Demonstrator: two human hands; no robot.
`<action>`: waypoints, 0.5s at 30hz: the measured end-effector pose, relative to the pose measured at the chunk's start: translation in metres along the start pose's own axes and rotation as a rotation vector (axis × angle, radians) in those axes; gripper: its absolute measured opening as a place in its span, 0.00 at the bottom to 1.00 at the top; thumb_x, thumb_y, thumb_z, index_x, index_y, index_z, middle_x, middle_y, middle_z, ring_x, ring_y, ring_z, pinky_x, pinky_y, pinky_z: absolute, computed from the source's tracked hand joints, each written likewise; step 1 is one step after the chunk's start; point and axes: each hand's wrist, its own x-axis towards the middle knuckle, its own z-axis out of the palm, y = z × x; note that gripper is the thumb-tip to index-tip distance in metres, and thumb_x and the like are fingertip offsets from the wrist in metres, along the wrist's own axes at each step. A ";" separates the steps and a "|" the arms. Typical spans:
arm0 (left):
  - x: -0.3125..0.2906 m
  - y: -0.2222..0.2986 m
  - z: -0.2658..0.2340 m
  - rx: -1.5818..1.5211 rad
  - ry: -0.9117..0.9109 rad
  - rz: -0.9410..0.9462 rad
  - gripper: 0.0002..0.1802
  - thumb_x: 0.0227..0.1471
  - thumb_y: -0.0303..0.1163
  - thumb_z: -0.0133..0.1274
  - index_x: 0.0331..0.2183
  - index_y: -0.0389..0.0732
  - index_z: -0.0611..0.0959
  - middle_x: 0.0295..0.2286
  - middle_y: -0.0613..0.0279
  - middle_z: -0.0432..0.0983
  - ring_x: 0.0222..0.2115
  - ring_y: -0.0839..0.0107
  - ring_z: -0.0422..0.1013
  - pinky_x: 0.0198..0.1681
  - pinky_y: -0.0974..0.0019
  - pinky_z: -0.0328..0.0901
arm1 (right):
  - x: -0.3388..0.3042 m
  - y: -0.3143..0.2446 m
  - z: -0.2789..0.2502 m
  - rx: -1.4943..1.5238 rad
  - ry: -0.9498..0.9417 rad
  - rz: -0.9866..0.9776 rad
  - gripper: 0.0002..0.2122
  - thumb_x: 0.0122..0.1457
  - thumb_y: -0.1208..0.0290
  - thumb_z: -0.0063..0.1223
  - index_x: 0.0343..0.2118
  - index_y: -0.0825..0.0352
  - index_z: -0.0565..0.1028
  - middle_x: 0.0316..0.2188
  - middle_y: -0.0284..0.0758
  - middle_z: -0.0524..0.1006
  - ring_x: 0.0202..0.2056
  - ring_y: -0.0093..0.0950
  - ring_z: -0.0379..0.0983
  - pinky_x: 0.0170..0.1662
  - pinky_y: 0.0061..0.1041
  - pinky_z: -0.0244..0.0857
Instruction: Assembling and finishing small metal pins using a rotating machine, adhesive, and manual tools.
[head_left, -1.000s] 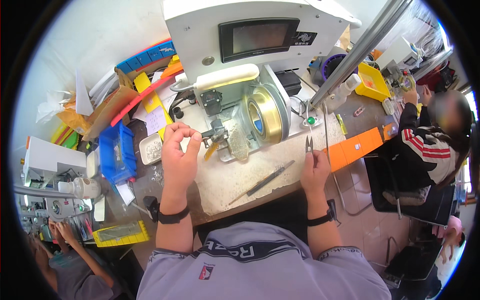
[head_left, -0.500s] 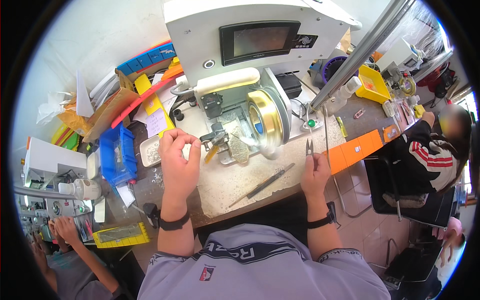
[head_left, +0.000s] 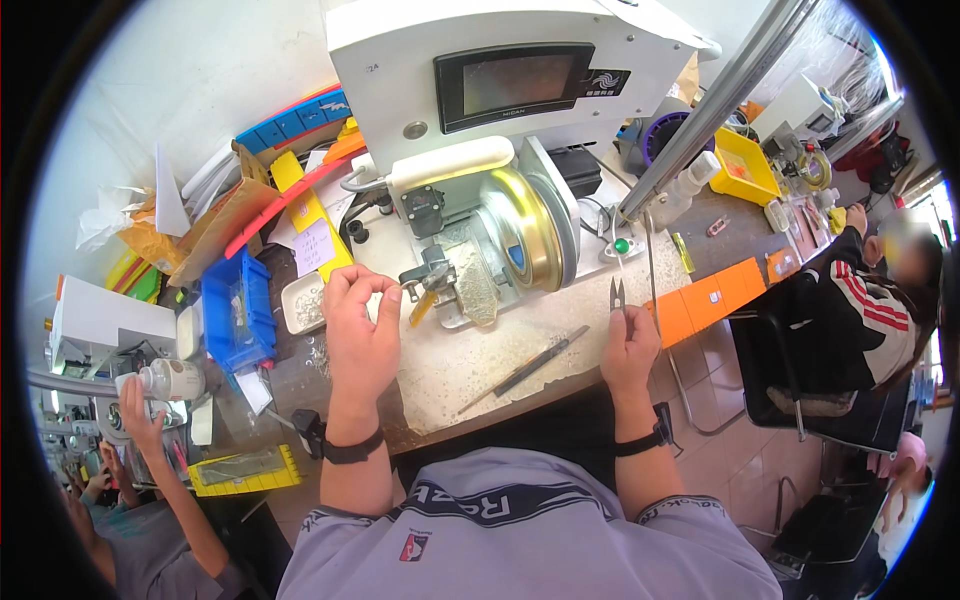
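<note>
My left hand (head_left: 362, 325) is held over the front of the bench, left of a machine's clamp fixture (head_left: 432, 275). Its thumb and fingers are closed in a pinch; whatever is between them is too small to make out. In my right hand (head_left: 630, 350), on the right side of the white work sheet (head_left: 430, 390), I grip dark tweezers (head_left: 617, 294) with the points up and slightly apart. Between the hands lies a thin dark file-like tool (head_left: 525, 370). Behind the fixture is a gold-rimmed wheel (head_left: 537, 230) on the white machine (head_left: 385, 60).
Left of my left hand are a small white tray (head_left: 302, 303) of tiny bits and a blue bin (head_left: 235, 310). An orange folding strip (head_left: 710, 300) lies right of the tweezers. A metal post (head_left: 720, 110) slants up behind it. People sit on both sides.
My hands stay almost where they were, with the same grips. At the left, another person's hand has risen to a clear bottle. The ring button on the machine looks dimmer.
</note>
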 end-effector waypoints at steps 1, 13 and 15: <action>-0.001 -0.001 0.001 -0.010 0.004 -0.008 0.06 0.54 0.30 0.57 0.31 0.36 0.82 0.36 0.56 0.70 0.42 0.57 0.67 0.51 0.58 0.59 | 0.000 0.000 0.000 0.001 0.000 0.000 0.06 0.62 0.73 0.54 0.31 0.70 0.74 0.23 0.35 0.70 0.23 0.28 0.67 0.28 0.27 0.62; -0.006 -0.010 0.008 -0.070 -0.020 -0.048 0.07 0.55 0.30 0.57 0.32 0.35 0.81 0.37 0.55 0.70 0.42 0.57 0.67 0.50 0.59 0.61 | -0.001 -0.001 0.000 0.001 0.000 0.007 0.06 0.61 0.73 0.54 0.31 0.70 0.75 0.23 0.35 0.70 0.23 0.28 0.67 0.28 0.27 0.62; -0.008 -0.009 0.009 -0.061 -0.026 -0.049 0.07 0.55 0.30 0.57 0.32 0.35 0.80 0.37 0.55 0.70 0.42 0.57 0.67 0.50 0.59 0.61 | -0.001 -0.001 0.000 0.014 -0.012 0.037 0.06 0.61 0.73 0.54 0.31 0.70 0.75 0.23 0.35 0.70 0.23 0.28 0.67 0.28 0.27 0.62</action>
